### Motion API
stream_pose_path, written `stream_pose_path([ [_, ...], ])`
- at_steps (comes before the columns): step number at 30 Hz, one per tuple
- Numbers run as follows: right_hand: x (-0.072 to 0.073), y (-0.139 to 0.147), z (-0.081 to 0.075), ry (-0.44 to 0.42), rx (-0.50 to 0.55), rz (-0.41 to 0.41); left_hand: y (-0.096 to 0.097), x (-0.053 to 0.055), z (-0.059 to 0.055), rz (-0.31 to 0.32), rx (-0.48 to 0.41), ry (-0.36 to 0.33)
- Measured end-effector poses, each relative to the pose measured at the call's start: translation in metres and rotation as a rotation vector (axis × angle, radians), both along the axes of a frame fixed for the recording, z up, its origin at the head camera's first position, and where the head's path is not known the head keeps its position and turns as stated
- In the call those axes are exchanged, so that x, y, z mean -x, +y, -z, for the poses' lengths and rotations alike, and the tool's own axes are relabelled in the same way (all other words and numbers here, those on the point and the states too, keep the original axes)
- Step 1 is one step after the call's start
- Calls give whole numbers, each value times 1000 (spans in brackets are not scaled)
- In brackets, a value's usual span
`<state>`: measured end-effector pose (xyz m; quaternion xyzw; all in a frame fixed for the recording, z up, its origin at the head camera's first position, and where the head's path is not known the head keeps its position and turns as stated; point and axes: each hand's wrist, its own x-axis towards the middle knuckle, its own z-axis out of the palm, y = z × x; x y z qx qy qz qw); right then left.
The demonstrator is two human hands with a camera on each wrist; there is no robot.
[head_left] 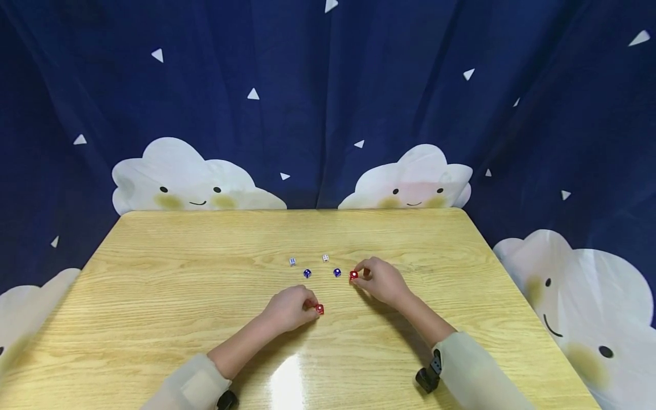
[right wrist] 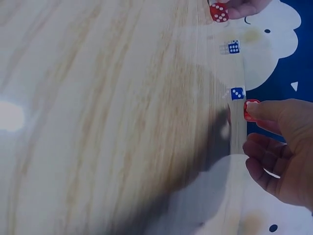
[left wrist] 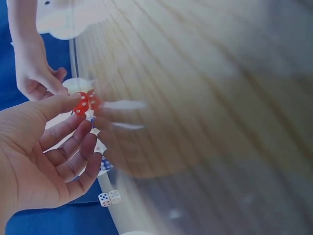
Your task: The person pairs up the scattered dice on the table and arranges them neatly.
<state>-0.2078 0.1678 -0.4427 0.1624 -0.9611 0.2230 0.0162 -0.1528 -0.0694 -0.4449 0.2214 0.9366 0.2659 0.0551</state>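
My left hand (head_left: 291, 308) pinches a red die (head_left: 320, 309) with white pips between thumb and forefinger, at the table's middle. In the left wrist view that die (left wrist: 81, 105) meets its own reflection on the tabletop, while the other fingers are loosely bent. Farther off and to the right, my right hand (head_left: 384, 283) pinches a second red die (head_left: 353, 275). Just left of it lies a blue die (head_left: 337, 273), apart from the fingers. Another blue die (head_left: 307, 273) sits further left. Behind them are two whitish dice, one on the left (head_left: 292, 262) and one on the right (head_left: 325, 258).
The dice are on a glossy wooden table (head_left: 169, 273) with a bright light reflection near its front. A dark blue curtain (head_left: 302, 102) with white triangles and smiling clouds hangs behind the table and along its sides. Black wrist devices (head_left: 429, 376) sit at the sleeves.
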Motion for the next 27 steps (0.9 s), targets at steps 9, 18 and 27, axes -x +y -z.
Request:
stream_pose_path([
  [9,-13,-5,-8,-10,24,-60,-1,1,-1,14,-24,-20],
  [18,-22,-12,-6,-6,35,-141,-1,2,0,42,-62,-15],
  [27,-28,-20,-3,2,35,-180,-1,3,3,36,-52,-21],
])
